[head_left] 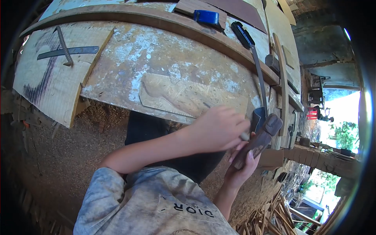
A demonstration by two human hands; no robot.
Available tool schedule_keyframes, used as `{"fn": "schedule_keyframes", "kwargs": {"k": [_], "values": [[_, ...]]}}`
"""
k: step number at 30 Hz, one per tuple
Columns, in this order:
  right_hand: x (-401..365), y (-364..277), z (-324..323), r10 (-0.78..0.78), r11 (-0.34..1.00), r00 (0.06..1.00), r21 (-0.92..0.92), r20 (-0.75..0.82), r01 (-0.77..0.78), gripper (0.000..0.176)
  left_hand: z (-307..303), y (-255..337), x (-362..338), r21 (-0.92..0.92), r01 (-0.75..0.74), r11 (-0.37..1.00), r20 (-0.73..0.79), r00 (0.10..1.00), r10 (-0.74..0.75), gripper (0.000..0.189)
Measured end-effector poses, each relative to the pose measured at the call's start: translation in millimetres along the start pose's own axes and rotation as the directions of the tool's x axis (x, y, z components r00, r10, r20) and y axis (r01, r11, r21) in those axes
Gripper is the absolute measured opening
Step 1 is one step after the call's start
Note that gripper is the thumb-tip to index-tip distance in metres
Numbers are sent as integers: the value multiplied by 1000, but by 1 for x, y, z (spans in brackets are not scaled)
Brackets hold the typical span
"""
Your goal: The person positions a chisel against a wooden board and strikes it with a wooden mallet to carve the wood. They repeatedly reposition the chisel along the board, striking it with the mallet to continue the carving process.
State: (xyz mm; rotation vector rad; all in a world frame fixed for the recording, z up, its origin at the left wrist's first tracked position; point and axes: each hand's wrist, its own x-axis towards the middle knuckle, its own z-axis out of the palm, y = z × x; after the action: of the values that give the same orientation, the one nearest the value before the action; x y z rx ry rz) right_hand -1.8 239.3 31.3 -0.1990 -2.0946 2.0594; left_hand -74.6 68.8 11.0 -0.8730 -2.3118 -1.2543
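Note:
My right hand (pixel 247 166) is wrapped round a dark wooden block (pixel 258 143) with a rounded, notched end, held tilted off the table's front edge. My left hand (pixel 223 127) reaches across my body and closes round a thin tool; its narrow tip shows on one side and a round greyish end (pixel 244 136) on the other, by the block, while the fingers hide its middle. Beneath and beyond that hand lies a flat wooden board (pixel 168 94) with a curved outline on it. A dark curled piece (pixel 258 117) sits just past the block.
A long wooden strip (pixel 156 17) crosses the paint-worn table (pixel 121 55). Near it lie a blue tape measure (pixel 206 17) and a long narrow blade with a black handle (pixel 243 34). At left, a plank (pixel 35 78) carries a metal ruler (pixel 84 50) and a bent bar (pixel 61 41).

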Motion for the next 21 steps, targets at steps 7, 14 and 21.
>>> {"fn": "schedule_keyframes", "kwargs": {"k": [7,14,21], "values": [[-2,4,-5,2,998,1000,-65,24,-1,72,18,-21,11,111,69,991,-61,996,-63,35],[6,7,0,36,998,999,-59,2,-35,74,18,-22,5,153,148,977,-137,982,-128,36],[9,7,3,45,998,999,-42,12,-44,76,17,-24,3,95,180,979,-224,962,-155,40]]}}
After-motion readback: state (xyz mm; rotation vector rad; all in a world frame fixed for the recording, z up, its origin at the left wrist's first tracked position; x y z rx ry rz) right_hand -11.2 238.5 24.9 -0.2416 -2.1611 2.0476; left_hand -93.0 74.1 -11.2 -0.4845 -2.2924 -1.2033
